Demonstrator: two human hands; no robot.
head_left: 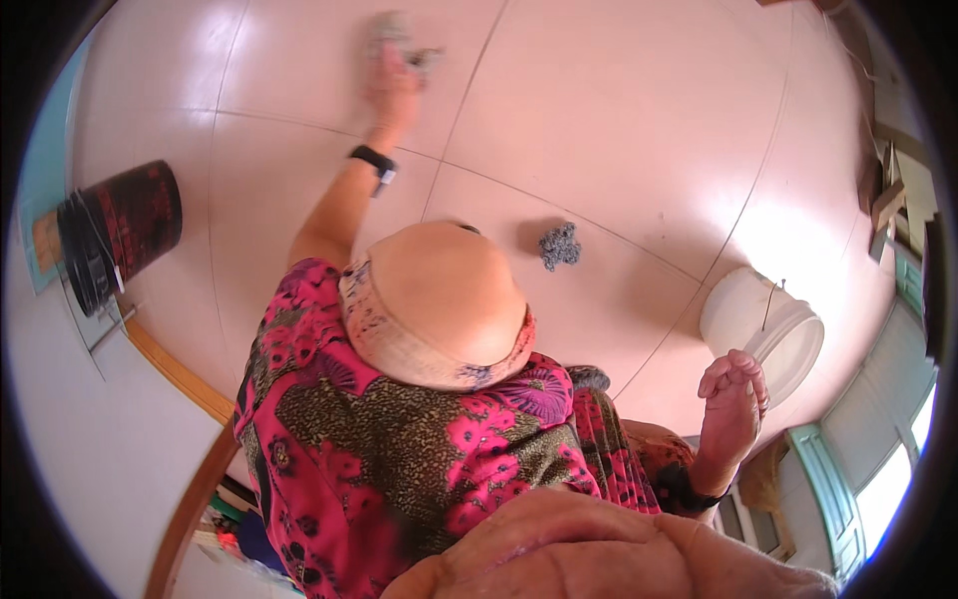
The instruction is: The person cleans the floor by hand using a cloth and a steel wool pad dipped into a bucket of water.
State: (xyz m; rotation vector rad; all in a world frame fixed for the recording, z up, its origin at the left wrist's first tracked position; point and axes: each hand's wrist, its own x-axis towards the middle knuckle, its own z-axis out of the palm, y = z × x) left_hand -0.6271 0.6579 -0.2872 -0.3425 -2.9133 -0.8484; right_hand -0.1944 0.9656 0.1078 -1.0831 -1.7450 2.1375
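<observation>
My left hand point(393, 88) reaches far out over the pale pink tiled floor point(599, 120), its fingers closed on a greyish rag point(391, 32) pressed to the tiles. Hand and rag are blurred by motion. A black band circles that wrist. My right hand point(734, 394) is raised at the right, fingers curled together with nothing visible in them. Just beyond it is a white bucket point(726, 311) with a wire handle; I cannot tell whether they touch. A crumpled grey scouring pad point(561, 246) lies on the floor between my hands.
At the left is a dark red and black bin point(140, 220). A rounded tan form point(444, 290) edged with printed cloth hides the middle of the floor. Wooden pieces point(886, 205) lie by the right wall, and a teal door frame point(833, 489) is at the lower right.
</observation>
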